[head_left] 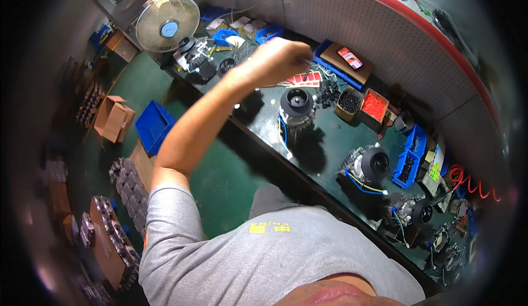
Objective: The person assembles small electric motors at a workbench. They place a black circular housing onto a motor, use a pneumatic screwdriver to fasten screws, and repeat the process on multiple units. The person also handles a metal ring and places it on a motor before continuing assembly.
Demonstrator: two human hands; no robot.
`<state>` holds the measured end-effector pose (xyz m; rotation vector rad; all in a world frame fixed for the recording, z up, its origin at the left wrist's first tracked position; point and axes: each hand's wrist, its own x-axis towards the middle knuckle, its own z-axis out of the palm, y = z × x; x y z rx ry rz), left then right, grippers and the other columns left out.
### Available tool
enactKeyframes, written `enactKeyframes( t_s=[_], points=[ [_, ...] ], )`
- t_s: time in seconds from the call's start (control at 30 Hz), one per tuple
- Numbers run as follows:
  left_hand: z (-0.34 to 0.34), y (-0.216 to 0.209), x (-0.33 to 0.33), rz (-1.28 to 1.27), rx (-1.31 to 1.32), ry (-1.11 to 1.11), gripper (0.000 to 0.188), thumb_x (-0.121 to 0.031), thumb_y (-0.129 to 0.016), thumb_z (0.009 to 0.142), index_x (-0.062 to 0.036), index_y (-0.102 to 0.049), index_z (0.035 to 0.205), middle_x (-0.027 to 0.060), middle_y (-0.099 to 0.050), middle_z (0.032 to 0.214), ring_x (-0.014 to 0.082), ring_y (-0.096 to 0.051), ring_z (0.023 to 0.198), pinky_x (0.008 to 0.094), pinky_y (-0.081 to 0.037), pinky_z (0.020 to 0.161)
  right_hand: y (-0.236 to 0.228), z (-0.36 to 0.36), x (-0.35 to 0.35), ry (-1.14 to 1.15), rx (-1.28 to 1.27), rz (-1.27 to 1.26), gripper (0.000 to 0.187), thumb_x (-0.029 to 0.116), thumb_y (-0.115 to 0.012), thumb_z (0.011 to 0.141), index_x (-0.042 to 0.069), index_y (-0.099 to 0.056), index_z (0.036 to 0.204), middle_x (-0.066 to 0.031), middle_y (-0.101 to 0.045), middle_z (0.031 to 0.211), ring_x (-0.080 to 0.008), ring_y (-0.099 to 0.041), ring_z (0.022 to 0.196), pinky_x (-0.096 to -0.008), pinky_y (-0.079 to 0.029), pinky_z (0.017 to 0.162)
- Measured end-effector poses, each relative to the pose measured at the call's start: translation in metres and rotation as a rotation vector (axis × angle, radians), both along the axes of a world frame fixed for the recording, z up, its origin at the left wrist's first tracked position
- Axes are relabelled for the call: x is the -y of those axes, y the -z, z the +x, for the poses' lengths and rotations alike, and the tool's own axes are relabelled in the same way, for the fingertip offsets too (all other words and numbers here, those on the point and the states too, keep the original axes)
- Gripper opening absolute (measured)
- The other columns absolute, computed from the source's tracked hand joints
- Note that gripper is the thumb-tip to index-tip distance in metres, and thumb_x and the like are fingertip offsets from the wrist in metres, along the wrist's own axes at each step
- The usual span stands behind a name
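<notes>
My left hand (283, 58) is raised over the far part of the workbench, its fingers curled together at the tips. Something small and dark seems to stick down from them, too small to name. Just below the hand stands a motor unit (297, 108) with a round black fan wheel on top and a blue wire hanging from its side. Red-and-white label sheets (304, 79) lie beneath the fingertips, beside a pile of small black parts (328, 92). My right hand does not show.
Along the bench to the right stand more motor units (366, 166). Boxes of black (350, 101) and red (375, 105) small parts and blue bins (406, 168) line the back. A phone (350, 58) lies behind. A fan (168, 24) stands far left; a blue crate (154, 125) sits on the floor.
</notes>
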<state>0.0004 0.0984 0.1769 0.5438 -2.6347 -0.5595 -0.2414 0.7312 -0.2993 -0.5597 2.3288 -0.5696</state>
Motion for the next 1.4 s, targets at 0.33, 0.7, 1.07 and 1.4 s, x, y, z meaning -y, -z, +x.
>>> enactKeyframes(
  t_s=[0.33, 0.7, 1.07, 1.4],
  points=[
    [0.033, 0.187, 0.407, -0.037, 0.335, -0.107, 0.059, -0.009, -0.071, 0.085, -0.0082, -0.059, 0.143, 0.022, -0.068, 0.133, 0.0377, -0.064, 0.126, 0.0452, -0.052, 0.107, -0.011, 0.09, 0.072, 0.161, -0.034, 0.231, 0.03, 0.022, -0.074, 0.091, -0.001, -0.072, 0.109, -0.0173, -0.074, 0.1, -0.0264, -0.069, 0.087, -0.0406, -0.055, 0.077],
    [-0.031, 0.379, 0.547, 0.047, 0.624, -0.211, 0.037, -0.014, -0.067, 0.091, -0.0117, -0.063, 0.128, 0.0186, -0.071, 0.126, 0.039, -0.065, 0.123, 0.0513, -0.053, 0.101, -0.049, 0.207, 0.154, 0.347, 0.048, 0.398, 0.03, 0.022, -0.073, 0.091, -0.001, -0.072, 0.11, -0.018, -0.074, 0.101, -0.0278, -0.07, 0.089, -0.0414, -0.056, 0.078],
    [-0.055, 0.404, 0.596, 0.409, -0.089, 0.023, 0.018, -0.016, -0.066, 0.097, -0.0083, -0.06, 0.112, 0.0197, -0.07, 0.1, 0.043, -0.067, 0.101, 0.0467, -0.053, 0.085, -0.042, 0.246, 0.207, 0.428, 0.139, 0.421, 0.031, 0.023, -0.073, 0.091, -0.001, -0.072, 0.111, -0.0187, -0.074, 0.102, -0.0293, -0.07, 0.09, -0.0421, -0.056, 0.078],
    [-0.111, 0.419, 0.571, 0.199, 0.278, -0.425, 0.043, -0.024, -0.077, 0.087, -0.0014, -0.067, 0.122, 0.0276, -0.071, 0.12, 0.0444, -0.068, 0.116, 0.0501, -0.054, 0.1, -0.036, 0.274, 0.214, 0.481, 0.172, 0.45, 0.031, 0.023, -0.073, 0.091, 0.0, -0.072, 0.112, -0.0193, -0.074, 0.104, -0.0306, -0.07, 0.092, -0.0427, -0.056, 0.079]
  ],
)
